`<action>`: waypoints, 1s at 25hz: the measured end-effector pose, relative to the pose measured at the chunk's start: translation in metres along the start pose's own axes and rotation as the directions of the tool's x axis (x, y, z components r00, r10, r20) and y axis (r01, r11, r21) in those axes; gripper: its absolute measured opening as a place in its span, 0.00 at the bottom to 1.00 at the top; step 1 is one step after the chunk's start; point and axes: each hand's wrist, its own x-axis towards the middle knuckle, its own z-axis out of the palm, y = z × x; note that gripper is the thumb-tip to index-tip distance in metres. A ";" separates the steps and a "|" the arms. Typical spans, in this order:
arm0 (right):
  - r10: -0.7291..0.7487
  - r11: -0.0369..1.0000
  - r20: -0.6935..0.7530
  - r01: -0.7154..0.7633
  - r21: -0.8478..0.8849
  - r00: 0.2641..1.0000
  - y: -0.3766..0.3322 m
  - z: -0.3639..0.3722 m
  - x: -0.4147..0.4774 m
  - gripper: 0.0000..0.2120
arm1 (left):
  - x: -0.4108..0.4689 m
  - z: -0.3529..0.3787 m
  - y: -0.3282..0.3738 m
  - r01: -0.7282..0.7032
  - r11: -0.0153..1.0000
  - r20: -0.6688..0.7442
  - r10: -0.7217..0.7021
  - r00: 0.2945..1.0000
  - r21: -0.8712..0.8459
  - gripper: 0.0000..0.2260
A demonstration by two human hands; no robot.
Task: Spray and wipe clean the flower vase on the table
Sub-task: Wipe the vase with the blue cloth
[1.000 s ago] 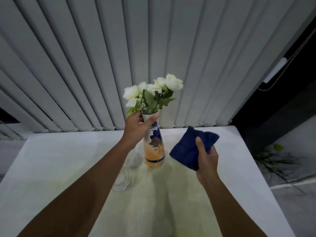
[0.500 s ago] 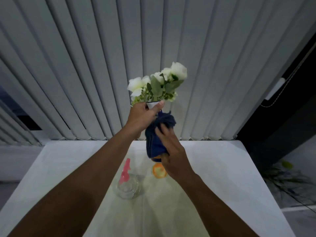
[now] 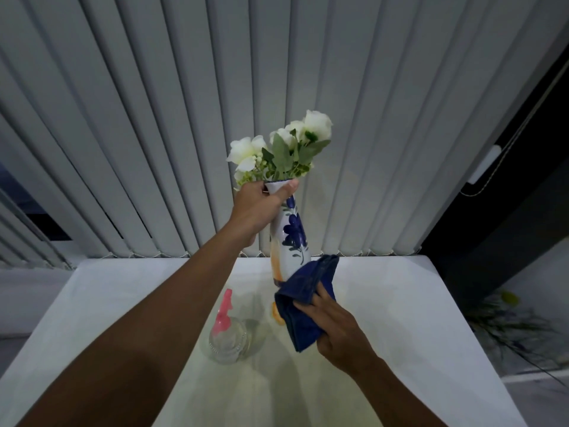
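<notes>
Right hand [image 3: 334, 326]: nearest item, low and right of centre. Fingers curled around a folded dark blue cloth [image 3: 306, 298], fingertips on its outer face; the cloth is pressed against the lower body of the vase.

Spray bottle [image 3: 229, 337]: clear body, pink trigger head, standing on the table [image 3: 400, 318] to the left of the cloth; no hand touches it.

Flower vase [image 3: 291, 238]: white ceramic with blue floral pattern and an orange patch, lifted clear of the table and tilted, its base hidden behind the cloth.

Left hand [image 3: 260, 211]: arm extended, hand clamped around the neck of the vase, thumb laid across just under the rim.

Flowers [image 3: 284, 151]: white blooms with green leaves, rising from the vase mouth above the left hand.

Vertical blinds [image 3: 154, 118]: grey slats, farthest, behind the table.
</notes>
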 end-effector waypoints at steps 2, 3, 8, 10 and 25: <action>0.204 0.968 -0.069 -0.191 0.160 0.977 -0.001 -0.003 -0.006 0.31 | 0.001 0.000 0.003 -0.018 1.000 -0.002 0.018 1.000 0.010 0.15; 0.377 0.906 -0.111 -0.342 0.250 0.919 -0.004 -0.005 -0.004 0.31 | 0.002 0.000 0.004 -0.021 1.000 -0.001 0.021 1.000 0.012 0.14; 0.956 0.277 -0.161 -0.577 0.768 0.245 -0.002 -0.029 0.040 0.18 | 0.000 -0.002 0.002 -0.015 1.000 0.053 0.015 0.998 0.004 0.13; 0.938 0.322 -0.198 -0.502 0.803 0.286 -0.007 -0.046 0.072 0.15 | -0.002 0.000 0.000 -0.017 1.000 0.082 0.015 0.996 0.020 0.14; -0.076 0.997 0.166 0.072 0.025 0.983 -0.038 -0.010 0.060 0.11 | 0.004 -0.011 0.000 0.075 0.996 0.146 -0.068 0.987 -0.040 0.19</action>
